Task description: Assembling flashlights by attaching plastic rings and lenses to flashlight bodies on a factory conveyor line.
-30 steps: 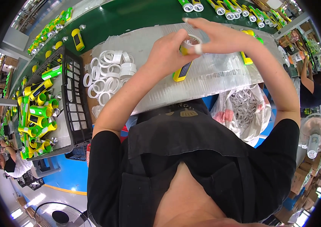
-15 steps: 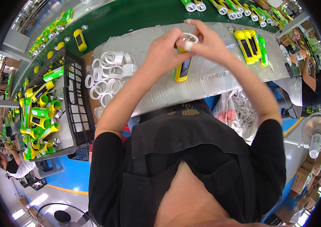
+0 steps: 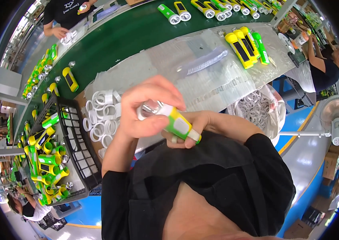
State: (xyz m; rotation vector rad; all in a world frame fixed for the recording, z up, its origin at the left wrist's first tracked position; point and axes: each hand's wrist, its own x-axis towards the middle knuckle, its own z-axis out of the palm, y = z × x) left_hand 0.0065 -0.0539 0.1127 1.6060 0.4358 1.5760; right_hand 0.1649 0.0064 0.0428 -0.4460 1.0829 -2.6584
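Observation:
Close to my apron, a yellow-and-green flashlight (image 3: 178, 125) lies tilted between my two hands, its shiny reflector end up to the left. My left hand (image 3: 145, 100) is closed round that head end, where a white ring rims the reflector. Fingers of my right hand (image 3: 197, 120) wrap the tail end from below and behind; part of them is hidden by the body. Left of my left hand, a pile of white plastic rings (image 3: 103, 108) sits on the worktable (image 3: 153, 64). Several yellow and green flashlights (image 3: 241, 50) lie side by side at the table's right.
A black crate (image 3: 83, 150) of flashlight bodies stands at left. A bag of white rings (image 3: 254, 110) hangs open beyond the table's near right edge. More flashlights (image 3: 173, 16) line the green conveyor (image 3: 125, 32). A clear plastic bag (image 3: 205, 61) lies on the table. Co-workers sit around.
Both hands have come from above the table back toward my body, bringing the flashlight, now tilted with its head to the left. The view has shifted, showing a co-worker across the conveyor.

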